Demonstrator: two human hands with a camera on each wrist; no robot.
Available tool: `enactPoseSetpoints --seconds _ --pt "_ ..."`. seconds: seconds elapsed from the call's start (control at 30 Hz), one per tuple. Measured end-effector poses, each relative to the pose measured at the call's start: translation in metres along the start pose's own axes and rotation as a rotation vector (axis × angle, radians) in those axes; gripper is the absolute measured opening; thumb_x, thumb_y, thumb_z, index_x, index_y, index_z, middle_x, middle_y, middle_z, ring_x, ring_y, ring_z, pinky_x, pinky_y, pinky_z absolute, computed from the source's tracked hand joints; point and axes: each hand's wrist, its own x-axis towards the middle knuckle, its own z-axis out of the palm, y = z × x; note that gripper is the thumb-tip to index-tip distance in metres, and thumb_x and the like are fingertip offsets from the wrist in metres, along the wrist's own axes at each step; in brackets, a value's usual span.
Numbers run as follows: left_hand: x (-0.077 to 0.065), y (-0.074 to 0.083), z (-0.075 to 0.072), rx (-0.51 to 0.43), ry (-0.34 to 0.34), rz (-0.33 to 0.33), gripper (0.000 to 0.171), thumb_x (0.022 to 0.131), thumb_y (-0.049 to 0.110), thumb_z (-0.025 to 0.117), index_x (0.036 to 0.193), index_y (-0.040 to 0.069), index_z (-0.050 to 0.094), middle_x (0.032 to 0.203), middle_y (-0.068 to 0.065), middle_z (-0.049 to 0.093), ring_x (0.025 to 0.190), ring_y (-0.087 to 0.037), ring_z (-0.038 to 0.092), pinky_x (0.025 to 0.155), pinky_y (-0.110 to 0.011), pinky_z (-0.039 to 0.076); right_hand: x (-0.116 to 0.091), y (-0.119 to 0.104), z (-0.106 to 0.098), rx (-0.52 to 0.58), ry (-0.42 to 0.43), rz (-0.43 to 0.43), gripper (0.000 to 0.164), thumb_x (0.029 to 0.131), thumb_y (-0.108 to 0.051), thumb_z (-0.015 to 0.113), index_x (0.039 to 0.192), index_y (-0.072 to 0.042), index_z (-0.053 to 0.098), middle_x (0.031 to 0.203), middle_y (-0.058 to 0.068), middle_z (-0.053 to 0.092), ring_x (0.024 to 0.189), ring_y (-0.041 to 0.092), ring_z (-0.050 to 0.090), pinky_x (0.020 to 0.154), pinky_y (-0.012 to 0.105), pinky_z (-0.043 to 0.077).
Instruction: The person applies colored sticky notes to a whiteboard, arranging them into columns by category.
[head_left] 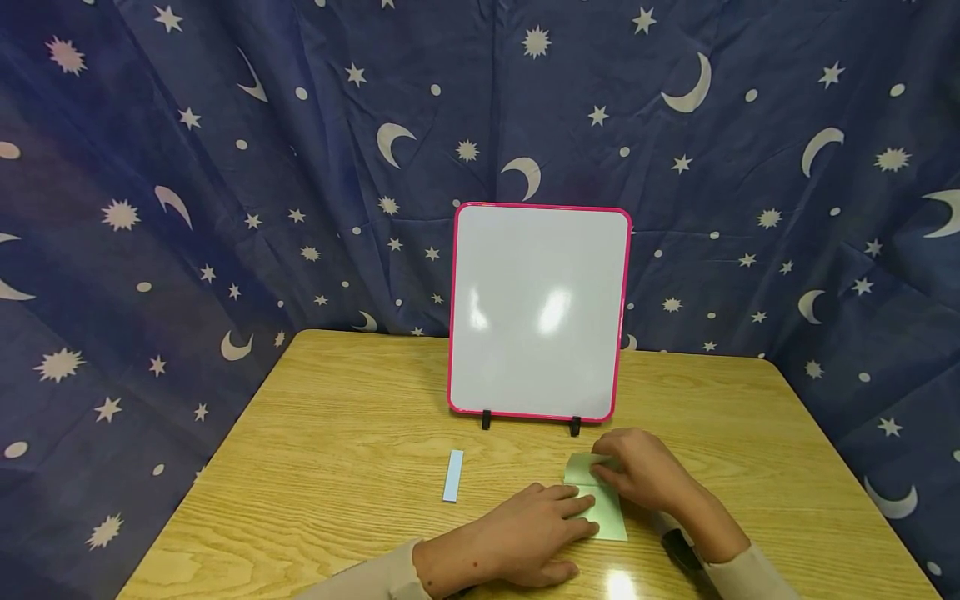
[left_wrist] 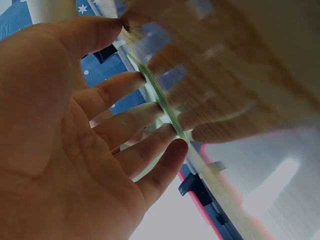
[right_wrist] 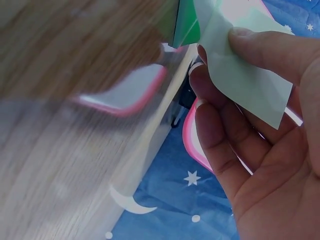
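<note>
One piece of pale green note paper [head_left: 611, 525] on the wood-grain table [head_left: 337, 433], right of centre, near the front; can't tell if single sheet or pad. Its far part is bent up off the near part, crease line between.

Two hands, both on the paper. Left hand [head_left: 536, 533]: palm down, reaching in from lower left, fingers apart and nearly straight, fingertips resting on the near part's left side, thumb out toward the front. Right hand [head_left: 648, 471]: in from lower right, thumb and fingers clamped on the raised part; right wrist view shows thumb on one face, fingers behind.

One light blue strip [head_left: 453, 476], left of the paper, well apart, lying flat. One whiteboard [head_left: 540, 333], pink frame, upright behind the strip and paper, two black feet [head_left: 486, 419], two glare spots on its face. One navy curtain [head_left: 337, 167] behind, moon, star and dot print. Two light sleeves [head_left: 375, 575], one black wristband [head_left: 681, 550] on the right wrist.
</note>
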Motion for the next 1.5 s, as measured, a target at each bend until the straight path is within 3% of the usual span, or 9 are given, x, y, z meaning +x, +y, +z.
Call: enactPoseSetpoints --seconds 0.33,0.67,0.97,1.23,1.5 --pt "0.000 0.000 0.000 0.004 -0.005 -0.001 0.054 0.104 0.055 0.062 0.152 0.031 0.058 0.164 0.004 0.047 0.150 -0.016 0.044 0.109 -0.032 0.049 0.002 0.003 0.000 0.015 0.021 0.009 0.024 0.085 -0.008 0.086 0.078 -0.022 0.067 0.072 -0.020 0.053 0.066 -0.001 0.046 0.059 0.025 0.043" --pt "0.000 0.001 0.000 0.007 -0.006 -0.007 0.054 0.104 0.055 0.061 0.152 0.032 0.058 0.164 0.004 0.047 0.151 -0.015 0.044 0.108 -0.032 0.048 0.004 0.004 -0.005 -0.016 0.041 0.064 0.018 0.085 -0.007 0.086 0.084 -0.018 0.073 0.079 -0.015 0.064 0.072 0.002 0.058 0.065 0.030 0.052" --pt "0.000 0.001 -0.001 0.017 -0.005 -0.001 0.054 0.104 0.054 0.060 0.153 0.031 0.057 0.163 0.003 0.047 0.150 -0.016 0.044 0.108 -0.033 0.048 0.006 0.007 -0.013 -0.025 0.129 0.088 0.018 0.085 -0.005 0.087 0.100 -0.012 0.081 0.096 -0.004 0.078 0.087 0.016 0.075 0.076 0.039 0.062" --pt "0.000 -0.001 -0.001 0.015 -0.002 0.003 0.054 0.105 0.055 0.059 0.153 0.031 0.057 0.164 0.003 0.047 0.150 -0.016 0.044 0.108 -0.033 0.048 0.009 0.006 -0.017 -0.023 0.193 0.064 0.023 0.081 -0.002 0.089 0.088 -0.019 0.075 0.087 -0.011 0.071 0.081 0.008 0.070 0.070 0.034 0.060" --pt "0.001 0.000 -0.002 0.034 0.012 -0.005 0.052 0.104 0.057 0.059 0.150 0.033 0.060 0.161 0.005 0.050 0.147 -0.014 0.047 0.104 -0.032 0.049 0.013 0.005 -0.017 -0.025 0.345 -0.037 0.038 0.069 0.010 0.088 0.085 -0.018 0.067 0.086 -0.010 0.066 0.078 0.006 0.063 0.066 0.031 0.056"
